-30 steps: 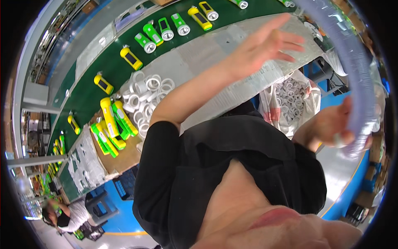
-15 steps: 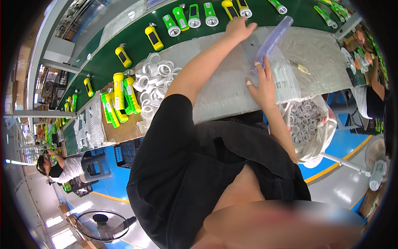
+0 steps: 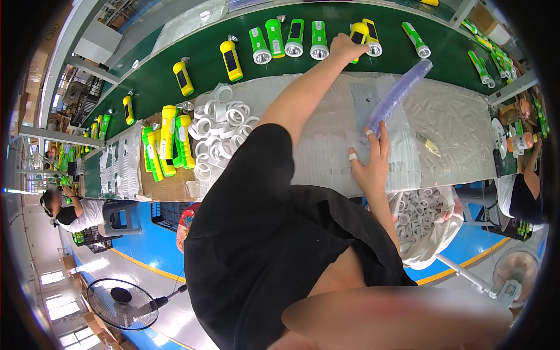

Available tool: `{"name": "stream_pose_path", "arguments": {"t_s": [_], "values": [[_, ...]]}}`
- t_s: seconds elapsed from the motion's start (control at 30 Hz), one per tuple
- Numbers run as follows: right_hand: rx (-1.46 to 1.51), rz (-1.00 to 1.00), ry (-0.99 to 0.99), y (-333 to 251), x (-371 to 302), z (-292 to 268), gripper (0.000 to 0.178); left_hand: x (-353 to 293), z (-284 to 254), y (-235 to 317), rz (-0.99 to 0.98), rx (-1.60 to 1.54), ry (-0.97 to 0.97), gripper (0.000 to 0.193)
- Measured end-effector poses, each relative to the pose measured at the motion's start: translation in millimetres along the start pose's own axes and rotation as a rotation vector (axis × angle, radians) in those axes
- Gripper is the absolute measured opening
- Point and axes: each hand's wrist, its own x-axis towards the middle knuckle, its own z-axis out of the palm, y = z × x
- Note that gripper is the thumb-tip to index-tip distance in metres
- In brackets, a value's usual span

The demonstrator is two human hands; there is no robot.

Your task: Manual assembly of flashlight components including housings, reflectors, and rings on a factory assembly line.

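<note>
My left hand [image 3: 348,49] reaches across to the far side of the bench, its fingers and thumb closed round the head end of a yellow flashlight [image 3: 359,32] with a dark panel. That flashlight overlaps another yellow one [image 3: 372,37] beside it. My right hand [image 3: 371,166], with white wraps on thumb and a finger, rests on the plastic-covered worktop, fingers apart. Its fingertips are at the near end of a long, clear bluish plastic tube [image 3: 399,96], which lies slanting away to the right. Whether they press on it is hard to see.
Green flashlights [image 3: 318,41] stand in a row on the green surface [image 3: 204,44]. A pile of white rings [image 3: 221,119] and a cluster of flashlights [image 3: 168,134] lie on the left. A sack of rings [image 3: 429,245] hangs at the bench's near edge. Other people work at both sides.
The whole view has shifted, so the bench sits lower and further right. My left hand has closed on the yellow flashlight, which now leans over its neighbour. My right hand stays by the tube's end.
</note>
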Motion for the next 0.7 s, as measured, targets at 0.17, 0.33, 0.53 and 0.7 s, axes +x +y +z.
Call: {"name": "stream_pose_path", "arguments": {"t_s": [0.17, 0.33, 0.53, 0.7], "values": [[0.031, 0.017, -0.036, -2, 1, -3, 0.055, 0, -89, -28, 0.199, -0.081, 0.298, 0.065], [0.026, 0.014, -0.014, 0, 4, -2, 0.052, 42, -137, -97, -0.146, 0.535, 0.23, 0.081], [0.025, 0.012, -0.003, 1, 2, 2, 0.05, 58, -127, -95, -0.217, 0.723, 0.027, 0.091], [0.042, -0.043, -0.019, 0, 3, 3, 0.051, 45, -129, -110, -0.212, 0.492, 0.176, 0.08]]}}
